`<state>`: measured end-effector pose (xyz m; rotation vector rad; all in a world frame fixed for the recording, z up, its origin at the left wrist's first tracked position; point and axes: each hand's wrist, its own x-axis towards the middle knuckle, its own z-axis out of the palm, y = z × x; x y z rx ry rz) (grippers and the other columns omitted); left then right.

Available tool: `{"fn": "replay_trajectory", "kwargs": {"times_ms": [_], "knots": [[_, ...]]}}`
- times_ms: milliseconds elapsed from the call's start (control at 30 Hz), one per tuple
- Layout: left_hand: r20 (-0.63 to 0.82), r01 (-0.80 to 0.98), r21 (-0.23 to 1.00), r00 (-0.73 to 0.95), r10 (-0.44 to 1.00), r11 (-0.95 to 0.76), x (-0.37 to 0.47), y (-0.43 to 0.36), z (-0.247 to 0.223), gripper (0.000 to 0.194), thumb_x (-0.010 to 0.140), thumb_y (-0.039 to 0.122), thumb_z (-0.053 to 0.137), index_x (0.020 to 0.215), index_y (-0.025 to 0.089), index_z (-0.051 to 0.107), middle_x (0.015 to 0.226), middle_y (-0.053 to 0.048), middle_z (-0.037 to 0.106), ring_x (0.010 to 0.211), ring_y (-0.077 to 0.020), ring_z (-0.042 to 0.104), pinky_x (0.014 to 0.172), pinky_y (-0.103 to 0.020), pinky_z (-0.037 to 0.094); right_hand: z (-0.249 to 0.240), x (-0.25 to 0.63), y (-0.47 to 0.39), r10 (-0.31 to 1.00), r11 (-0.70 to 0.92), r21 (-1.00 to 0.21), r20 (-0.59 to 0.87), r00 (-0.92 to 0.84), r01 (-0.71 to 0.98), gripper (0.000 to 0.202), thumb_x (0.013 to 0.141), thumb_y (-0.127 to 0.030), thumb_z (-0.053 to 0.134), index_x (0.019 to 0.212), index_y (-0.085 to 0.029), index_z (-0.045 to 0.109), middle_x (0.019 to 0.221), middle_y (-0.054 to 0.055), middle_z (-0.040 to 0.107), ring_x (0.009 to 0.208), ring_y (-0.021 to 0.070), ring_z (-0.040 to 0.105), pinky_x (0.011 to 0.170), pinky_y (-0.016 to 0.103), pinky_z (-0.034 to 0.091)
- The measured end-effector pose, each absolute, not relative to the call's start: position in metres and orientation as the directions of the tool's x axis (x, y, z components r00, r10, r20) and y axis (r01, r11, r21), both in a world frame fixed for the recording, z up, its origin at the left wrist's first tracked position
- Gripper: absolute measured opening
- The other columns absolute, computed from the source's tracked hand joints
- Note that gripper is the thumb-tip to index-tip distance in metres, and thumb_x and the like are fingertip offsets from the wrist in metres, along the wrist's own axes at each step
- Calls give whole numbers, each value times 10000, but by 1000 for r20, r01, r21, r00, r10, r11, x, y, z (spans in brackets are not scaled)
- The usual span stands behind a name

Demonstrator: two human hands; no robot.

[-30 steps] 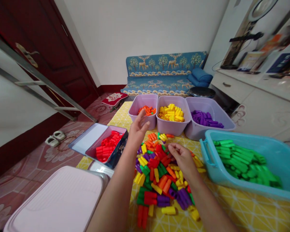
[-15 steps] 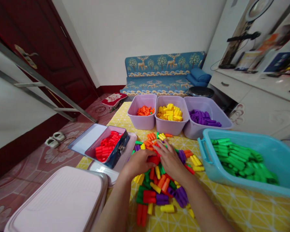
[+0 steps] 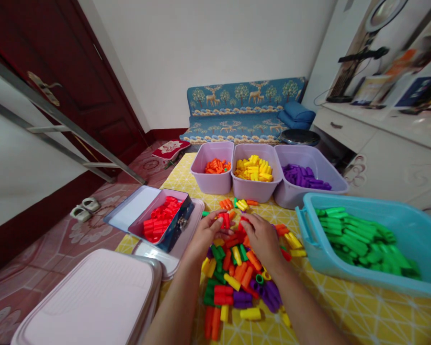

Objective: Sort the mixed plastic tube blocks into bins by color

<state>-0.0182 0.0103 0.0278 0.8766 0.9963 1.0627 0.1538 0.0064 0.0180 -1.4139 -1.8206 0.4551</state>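
Note:
My left hand (image 3: 209,231) is closed on a red plastic piece (image 3: 224,220), which shows between thumb and fingers above the pile. My right hand (image 3: 262,235) pinches another red piece (image 3: 244,222) with thumb and fingertips, partly hidden by the fingers. Beneath both hands spreads a mixed pile of tube-shaped plastic pieces (image 3: 240,272) in red, orange, yellow, green and purple. To the left, an open tin box (image 3: 187,216) holds red pieces (image 3: 161,221).
Lilac bins with orange (image 3: 211,184), yellow (image 3: 257,192) and purple pieces (image 3: 287,197) line the table's back. A turquoise bin (image 3: 373,275) of green pieces stands right. Pale pink lids (image 3: 89,297) lie front left. Beyond is a blue sofa (image 3: 242,112).
My left hand has lifted slightly and now shows a red piece in its fingers. My right hand has shifted right, apart from the left, with a red piece at its fingertips.

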Motion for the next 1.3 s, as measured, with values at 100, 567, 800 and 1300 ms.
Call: {"fn": "replay_trajectory", "kwargs": {"times_ms": [100, 567, 800, 1300], "knots": [[-212, -371, 887, 203, 956, 275, -14, 9, 27, 429, 820, 375, 659, 1201, 197, 572, 948, -67, 702, 703, -155, 696, 597, -230, 545, 26, 154, 3, 955, 243, -920, 283, 90, 308, 238, 891, -346, 521, 1055, -206, 625, 1010, 85, 706, 910, 225, 660, 805, 350, 508], [-193, -529, 756, 383, 903, 386, 2, 2, 26, 552, 763, 235, 745, 1264, 174, 523, 1099, -123, 682, 910, -207, 703, 810, -288, 547, 29, 163, 3, 972, 160, -980, 177, 156, 115, 282, 837, -434, 574, 923, -193, 694, 930, 74, 718, 764, 210, 652, 689, 327, 527], [-175, -431, 831, 397, 901, 351, 2, -4, 31, 677, 720, 264, 781, 1326, 208, 486, 1081, -110, 681, 850, -219, 712, 742, -302, 554, 23, 163, 6, 977, 192, -941, 209, 33, 277, 256, 787, -402, 634, 918, -199, 718, 1021, 91, 704, 966, 252, 635, 847, 385, 496], [-227, -315, 898, 268, 936, 308, -14, 6, 28, 496, 672, 318, 806, 1097, 152, 612, 865, -73, 713, 657, -145, 682, 612, -249, 551, 11, 161, 5, 994, 107, -967, 103, -28, 232, 277, 774, -302, 601, 1027, -203, 652, 999, 60, 703, 729, 174, 653, 633, 294, 523]]}}
